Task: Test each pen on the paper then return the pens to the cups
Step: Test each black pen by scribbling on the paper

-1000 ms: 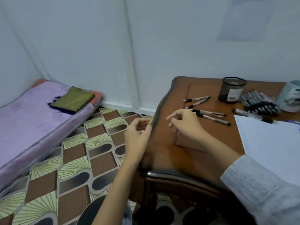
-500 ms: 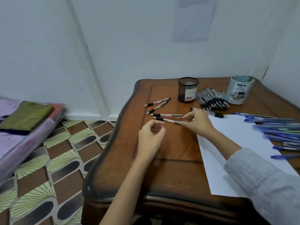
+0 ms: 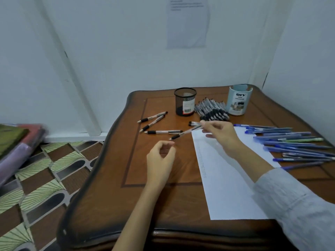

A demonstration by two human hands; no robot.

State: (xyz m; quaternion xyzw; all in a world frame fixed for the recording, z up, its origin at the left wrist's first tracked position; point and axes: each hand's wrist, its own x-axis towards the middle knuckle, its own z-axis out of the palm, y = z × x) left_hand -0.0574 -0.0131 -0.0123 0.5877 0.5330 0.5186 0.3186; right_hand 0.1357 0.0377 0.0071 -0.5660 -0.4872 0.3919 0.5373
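Right hand: The right hand [image 3: 220, 135], arm in a pale grey sleeve [image 3: 299, 205], pinches the far end of a clear-barrelled pen with a black grip [image 3: 184, 132] between thumb and fingertips.
Held pen: It slants out from the far left corner of the white paper sheet [image 3: 228, 187], its black grip end pointing towards the left hand.
Left hand: The left hand [image 3: 160, 156] is loosely curled over the brown wooden table [image 3: 108, 178] just near of the pen's tip, with nothing seen in it.
Paper: It lies on the right half of the table, with a faint line of marks down its left edge.
Cups: A black mesh cup [image 3: 185, 102] and a pale blue cup labelled DIY [image 3: 239, 100] stand at the far edge, with a heap of black-grip pens [image 3: 211, 110] lying between them.
Other pens: Three clear loose pens [image 3: 154, 122] lie left of the held one; a row of blue pens [image 3: 290, 142] lies right of the paper.
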